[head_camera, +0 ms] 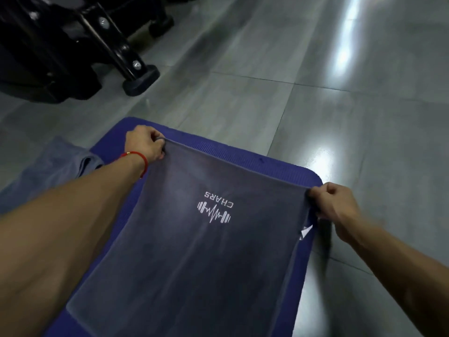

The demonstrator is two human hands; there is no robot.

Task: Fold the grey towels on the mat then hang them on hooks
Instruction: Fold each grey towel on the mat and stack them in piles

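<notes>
A grey towel with a white barbell logo and the word CHARS is stretched flat over a blue mat. My left hand, with a red string on the wrist, grips the towel's far left corner. My right hand grips its far right corner. The far edge runs taut between both hands near the mat's far end. A second grey towel lies crumpled on the floor to the left of the mat, partly behind my left forearm.
Black gym equipment with a rubber-footed leg stands at the far left. Grey tiled floor with bright light reflections surrounds the mat. No hooks are in view.
</notes>
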